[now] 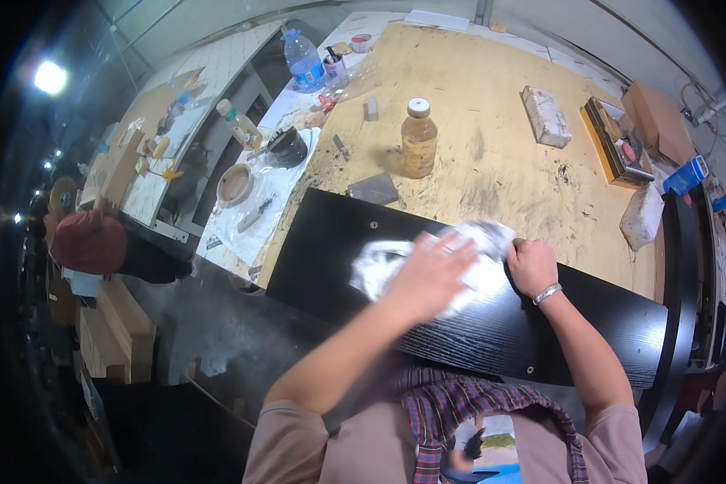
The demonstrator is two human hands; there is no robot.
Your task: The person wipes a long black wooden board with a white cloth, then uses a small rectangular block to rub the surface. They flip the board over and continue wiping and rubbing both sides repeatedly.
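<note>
A black wood-grain board (476, 331) lies slanted across the near edge of the worktable, with small round metal fittings set in it. My left hand (431, 274) presses a crumpled white cloth (484, 250) onto the board's top face; the hand and cloth are slightly smeared by motion. Closed over the board's far edge is my right hand (532, 266), just right of the cloth, its fingertips hidden. A grey block (373, 189) rests against the far edge of the board. Beyond it stands a clear bottle of yellowish liquid (419, 141) with a white cap.
On the left of the table are a dark cup (287, 148), a round tub (235, 185) and a large blue-tinted bottle (302, 63). A wrapped block (546, 117) and an open box (617, 141) sit at the right. Another person (93, 242) stands at the far left.
</note>
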